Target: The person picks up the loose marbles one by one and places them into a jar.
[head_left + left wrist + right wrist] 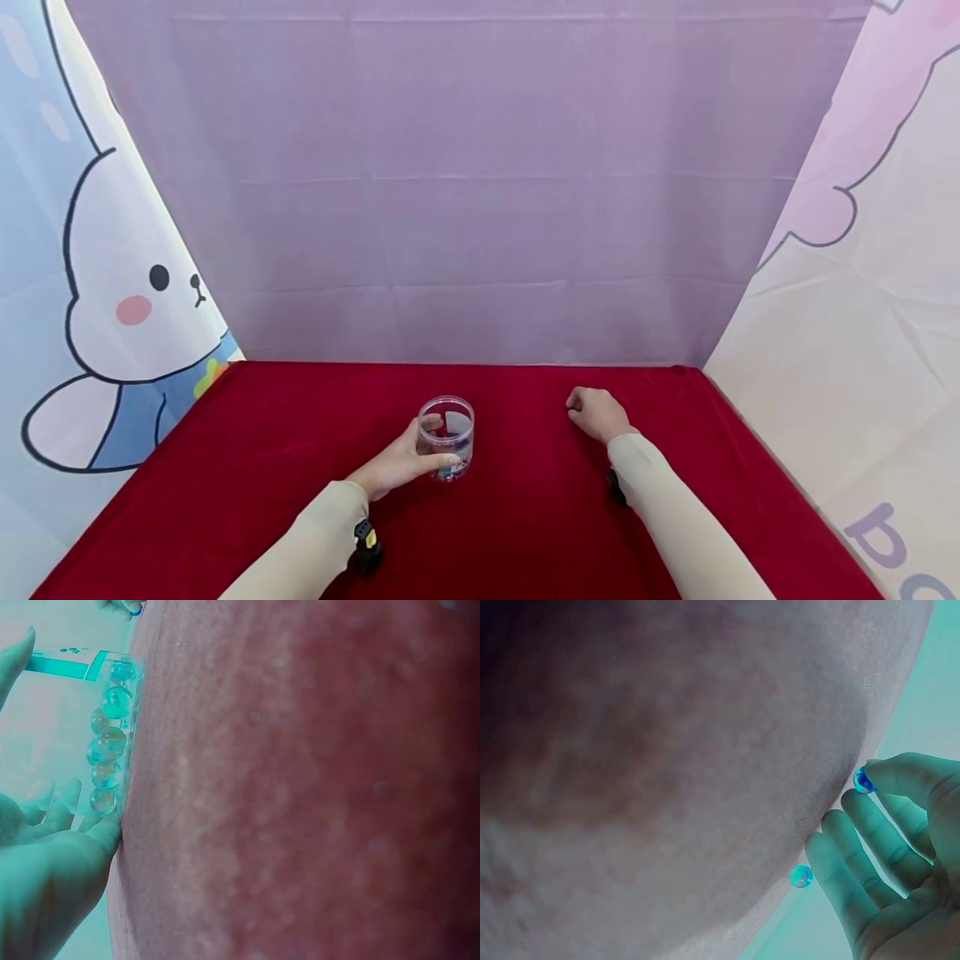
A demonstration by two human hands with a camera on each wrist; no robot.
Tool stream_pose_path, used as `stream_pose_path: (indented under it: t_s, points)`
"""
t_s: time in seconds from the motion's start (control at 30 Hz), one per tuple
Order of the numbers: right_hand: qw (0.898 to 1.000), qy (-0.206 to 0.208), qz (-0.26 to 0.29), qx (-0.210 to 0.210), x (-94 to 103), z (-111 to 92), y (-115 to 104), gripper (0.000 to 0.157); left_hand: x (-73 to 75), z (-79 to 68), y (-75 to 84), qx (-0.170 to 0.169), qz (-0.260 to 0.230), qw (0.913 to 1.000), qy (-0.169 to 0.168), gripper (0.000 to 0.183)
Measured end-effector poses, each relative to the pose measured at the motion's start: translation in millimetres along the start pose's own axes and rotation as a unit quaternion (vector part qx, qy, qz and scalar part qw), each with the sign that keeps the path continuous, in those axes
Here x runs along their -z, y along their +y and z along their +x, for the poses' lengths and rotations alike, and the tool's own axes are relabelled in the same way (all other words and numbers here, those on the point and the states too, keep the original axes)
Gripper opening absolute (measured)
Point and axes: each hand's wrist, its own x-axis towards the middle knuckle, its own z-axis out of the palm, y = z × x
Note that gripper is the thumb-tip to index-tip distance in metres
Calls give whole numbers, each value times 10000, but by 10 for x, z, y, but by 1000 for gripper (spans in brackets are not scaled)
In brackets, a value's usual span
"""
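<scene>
My left hand [399, 462] grips a clear round plastic jar [463, 454], its thumb and fingers around the near and far sides. Upright on the red cloth, the jar holds several glass marbles [111, 742] at its bottom, best seen in the left wrist view. To the right, my right hand [600, 414] is low over the cloth. In the right wrist view it pinches a blue glass marble [863, 780] at the thumb tip; the finger behind is partly hidden. A second clear-and-blue marble [801, 876] lies by the outer fingertips.
Red cloth [525, 517] covers the table between and around both hands. A plain purple curtain [480, 183] hangs along the back edge. Printed cloth panels [135, 250] stand at both sides. A dark wrist device [367, 546] sits on each sleeve.
</scene>
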Motion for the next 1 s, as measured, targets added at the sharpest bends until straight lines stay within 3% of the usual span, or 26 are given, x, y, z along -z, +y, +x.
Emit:
stream_pose_path:
  t_s: [1.0]
  points:
    - [9965, 427, 153, 707, 148, -110, -380, 8, -9, 15, -6, 91, 13, 9999, 56, 87]
